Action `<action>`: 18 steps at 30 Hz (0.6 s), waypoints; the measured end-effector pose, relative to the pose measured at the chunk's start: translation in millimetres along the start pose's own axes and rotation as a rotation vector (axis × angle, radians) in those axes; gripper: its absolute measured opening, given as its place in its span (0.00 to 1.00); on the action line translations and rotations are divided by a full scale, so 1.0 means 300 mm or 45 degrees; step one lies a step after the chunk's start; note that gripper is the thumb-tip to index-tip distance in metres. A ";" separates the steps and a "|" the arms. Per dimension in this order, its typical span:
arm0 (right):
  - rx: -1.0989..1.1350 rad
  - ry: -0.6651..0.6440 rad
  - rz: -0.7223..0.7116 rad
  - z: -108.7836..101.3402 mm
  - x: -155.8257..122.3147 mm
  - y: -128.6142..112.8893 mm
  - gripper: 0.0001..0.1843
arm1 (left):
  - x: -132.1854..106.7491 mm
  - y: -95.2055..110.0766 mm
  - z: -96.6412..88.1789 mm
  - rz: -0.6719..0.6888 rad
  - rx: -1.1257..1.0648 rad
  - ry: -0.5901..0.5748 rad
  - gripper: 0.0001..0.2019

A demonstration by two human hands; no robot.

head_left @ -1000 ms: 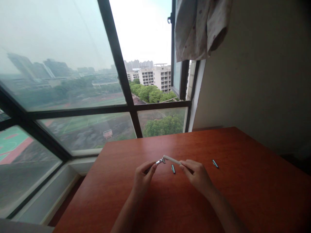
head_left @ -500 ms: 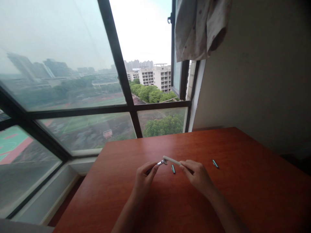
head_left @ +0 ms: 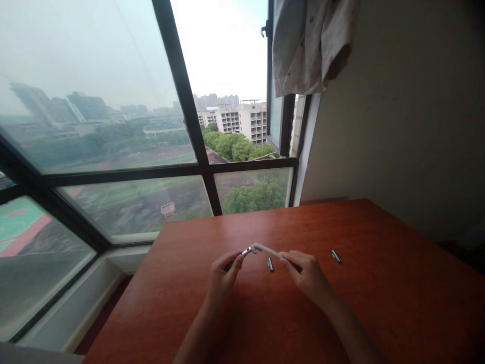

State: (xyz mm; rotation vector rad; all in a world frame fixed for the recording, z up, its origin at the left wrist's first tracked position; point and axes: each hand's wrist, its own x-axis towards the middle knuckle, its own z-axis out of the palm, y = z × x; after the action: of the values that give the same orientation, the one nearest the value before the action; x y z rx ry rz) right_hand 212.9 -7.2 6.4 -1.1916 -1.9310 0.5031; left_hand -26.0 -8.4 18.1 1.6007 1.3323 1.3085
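Left hand (head_left: pixel 223 275) pinching metal piece (head_left: pixel 248 251), right hand (head_left: pixel 307 275) holding white stick (head_left: pixel 267 249), red-brown table (head_left: pixel 379 283)

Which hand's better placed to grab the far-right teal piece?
Right, probably. The far-right teal piece lies right of the right hand, which holds the white handle; the left hand is farther off, pinching the metal part.

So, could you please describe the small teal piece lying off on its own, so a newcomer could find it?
Start at the red-brown table by the window. To the right of the right hand lies a short teal stick. Unlike its twin between that hand and the left hand, it lies alone on bare wood.
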 end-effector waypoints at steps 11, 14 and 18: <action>0.105 0.039 0.035 -0.001 0.001 -0.016 0.16 | -0.008 -0.006 0.009 -0.027 -0.063 -0.092 0.16; 0.111 0.037 0.029 -0.001 0.001 -0.016 0.16 | -0.004 -0.002 0.007 -0.054 -0.068 -0.032 0.16; 0.125 -0.012 -0.024 -0.002 0.002 -0.022 0.17 | 0.002 0.000 0.003 -0.082 -0.060 0.005 0.18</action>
State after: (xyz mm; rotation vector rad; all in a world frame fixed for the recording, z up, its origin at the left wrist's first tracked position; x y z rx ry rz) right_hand 209.5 -10.0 11.3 -1.1098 -1.9012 0.5872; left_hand -25.1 -7.6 18.2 1.5116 1.3351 1.2954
